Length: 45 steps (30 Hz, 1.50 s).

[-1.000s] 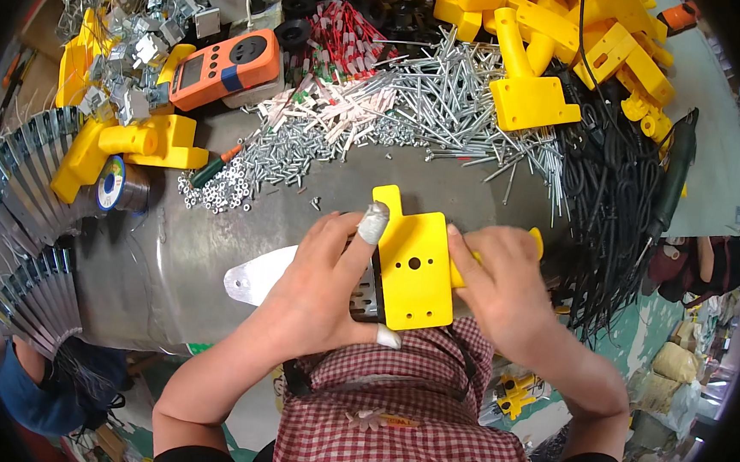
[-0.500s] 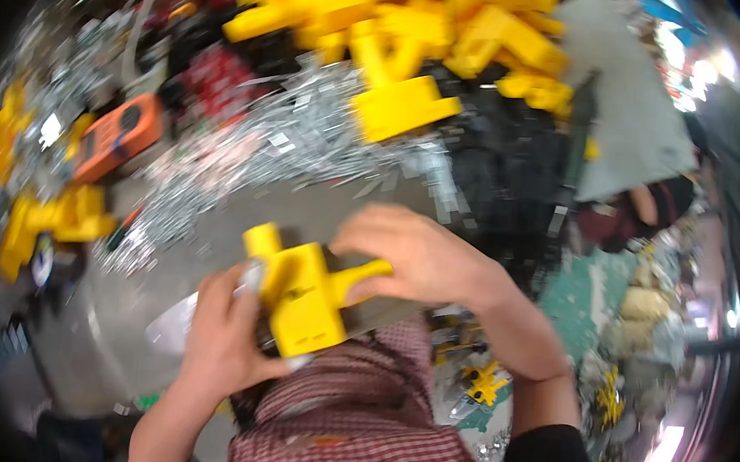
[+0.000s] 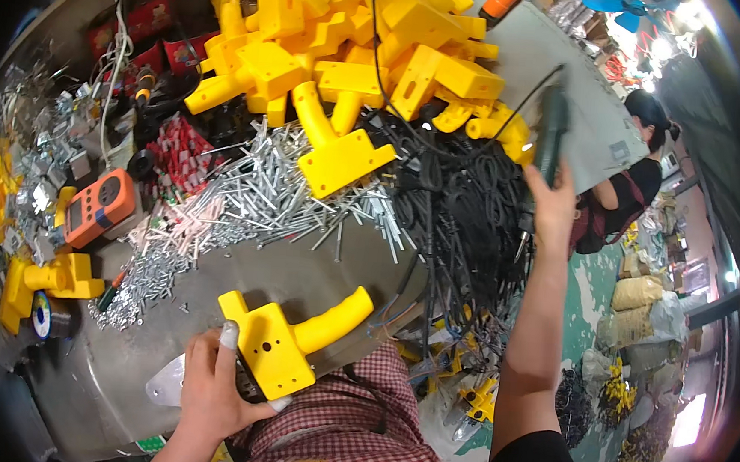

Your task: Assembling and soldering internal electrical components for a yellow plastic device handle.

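Observation:
My left hand (image 3: 215,379) grips a yellow plastic tool housing (image 3: 274,349) by its left side and lower edge, low over the bench edge. The housing has a rounded handle pointing up and right and a few dark holes in its flat face. Pale covers sit on my left thumb and a fingertip. Far to the right, my right hand (image 3: 552,205) is closed round a dark green electric screwdriver (image 3: 552,128) hanging from a black cord. Its bit points down; part of its body is hidden by my hand.
Yellow housings (image 3: 338,74) pile up at the back. Before them lie long metal screws (image 3: 279,182), small screws (image 3: 148,276) and black cables (image 3: 466,203). An orange meter (image 3: 100,208) stands left, near a solder spool (image 3: 42,315). Another person (image 3: 635,185) works at far right.
My right hand has left the housing's handle and moved up and right to the screwdriver. My left hand still holds the housing, now slightly lower and further left in view.

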Each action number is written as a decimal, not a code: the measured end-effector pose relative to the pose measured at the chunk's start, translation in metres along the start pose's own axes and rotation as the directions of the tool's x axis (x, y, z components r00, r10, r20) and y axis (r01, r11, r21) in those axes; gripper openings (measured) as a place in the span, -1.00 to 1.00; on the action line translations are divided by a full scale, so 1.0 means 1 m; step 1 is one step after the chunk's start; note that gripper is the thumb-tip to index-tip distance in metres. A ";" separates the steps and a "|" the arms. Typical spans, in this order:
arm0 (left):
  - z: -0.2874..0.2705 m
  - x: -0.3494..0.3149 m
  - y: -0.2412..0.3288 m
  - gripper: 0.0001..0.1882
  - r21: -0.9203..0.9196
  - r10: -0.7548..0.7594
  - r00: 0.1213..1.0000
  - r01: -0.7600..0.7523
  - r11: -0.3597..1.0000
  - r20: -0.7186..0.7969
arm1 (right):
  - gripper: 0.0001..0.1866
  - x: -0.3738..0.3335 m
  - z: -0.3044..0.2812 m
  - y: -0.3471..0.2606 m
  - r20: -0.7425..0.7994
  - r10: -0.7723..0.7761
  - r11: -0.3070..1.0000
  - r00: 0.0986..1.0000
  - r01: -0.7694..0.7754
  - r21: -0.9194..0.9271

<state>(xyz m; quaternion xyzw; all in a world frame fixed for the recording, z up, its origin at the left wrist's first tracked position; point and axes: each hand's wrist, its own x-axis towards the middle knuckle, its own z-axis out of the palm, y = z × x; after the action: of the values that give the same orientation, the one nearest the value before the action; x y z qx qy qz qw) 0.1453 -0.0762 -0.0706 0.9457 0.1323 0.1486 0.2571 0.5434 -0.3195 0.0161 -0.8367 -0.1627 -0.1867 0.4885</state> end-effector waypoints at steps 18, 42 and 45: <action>-0.004 -0.001 0.003 0.11 -0.011 0.030 0.999 -0.029 1.000 0.022 | -0.57 -0.138 0.074 -0.039 0.602 -0.040 -0.198 0.797 -0.597 0.777; -0.047 -0.010 -0.032 -0.51 -0.044 -0.458 0.881 0.456 0.889 -0.119 | -0.52 -0.178 0.097 -0.026 0.724 0.089 -0.356 0.684 -0.657 0.664; -0.051 -0.010 -0.062 -0.70 0.083 -0.565 0.791 0.595 0.799 -0.234 | -0.53 -0.178 0.100 -0.027 0.717 0.095 -0.329 0.690 -0.658 0.677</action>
<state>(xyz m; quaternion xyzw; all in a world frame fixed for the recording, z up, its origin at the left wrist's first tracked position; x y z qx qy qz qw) 0.1077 -0.0048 -0.0631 0.8562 0.4525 0.1448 0.2028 0.3905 -0.2355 -0.0927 -0.1885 -0.0322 0.3457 0.9187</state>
